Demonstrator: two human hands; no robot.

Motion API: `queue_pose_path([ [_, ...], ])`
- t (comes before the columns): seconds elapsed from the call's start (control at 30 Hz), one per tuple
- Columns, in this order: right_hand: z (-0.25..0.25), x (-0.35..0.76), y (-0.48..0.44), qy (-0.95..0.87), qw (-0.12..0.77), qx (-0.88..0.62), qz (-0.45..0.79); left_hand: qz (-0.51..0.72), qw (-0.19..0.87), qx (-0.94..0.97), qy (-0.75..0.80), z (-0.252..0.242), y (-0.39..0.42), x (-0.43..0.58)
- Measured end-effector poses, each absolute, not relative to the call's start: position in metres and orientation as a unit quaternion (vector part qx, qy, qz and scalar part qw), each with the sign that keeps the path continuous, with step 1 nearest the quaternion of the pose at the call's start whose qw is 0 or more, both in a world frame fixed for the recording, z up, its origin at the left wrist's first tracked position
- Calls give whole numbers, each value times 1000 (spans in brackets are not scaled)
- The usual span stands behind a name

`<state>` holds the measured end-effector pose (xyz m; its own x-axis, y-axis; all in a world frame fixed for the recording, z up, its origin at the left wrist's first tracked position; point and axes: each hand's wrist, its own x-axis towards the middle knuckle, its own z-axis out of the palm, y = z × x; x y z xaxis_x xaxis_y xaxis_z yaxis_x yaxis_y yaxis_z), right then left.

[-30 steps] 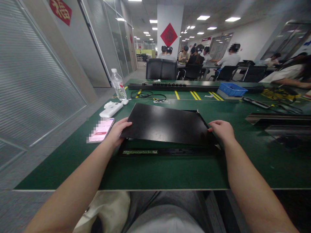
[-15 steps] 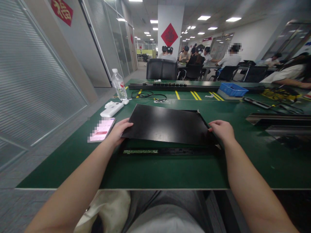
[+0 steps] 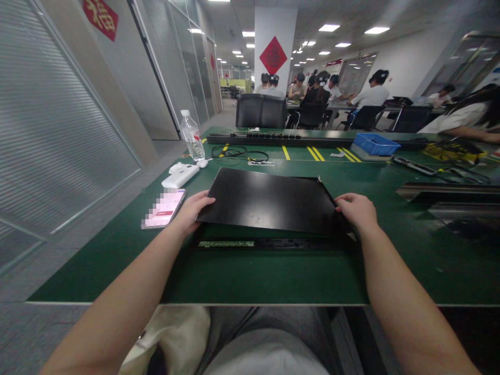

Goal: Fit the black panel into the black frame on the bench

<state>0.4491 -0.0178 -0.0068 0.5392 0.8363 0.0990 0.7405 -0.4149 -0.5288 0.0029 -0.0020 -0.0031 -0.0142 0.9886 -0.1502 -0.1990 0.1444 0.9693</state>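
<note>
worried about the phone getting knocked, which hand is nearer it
Left: the left hand is beside the phone; the right hand is across the panel, at its right edge.

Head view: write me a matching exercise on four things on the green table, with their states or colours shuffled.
1. panel
2. bottle
3. phone
4. basket

A. blue
B. see-through, white cap on
C. black, its left end gripped by the left hand
D. pinkish lit screen

Pairs: 1-C, 2-B, 3-D, 4-A
</note>
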Motion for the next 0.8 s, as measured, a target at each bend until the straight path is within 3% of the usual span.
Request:
queue_pose_path([
  [0.8,-7,449,-17,-471,264,-836,97,512,554,416,508,1,-7,8],
])
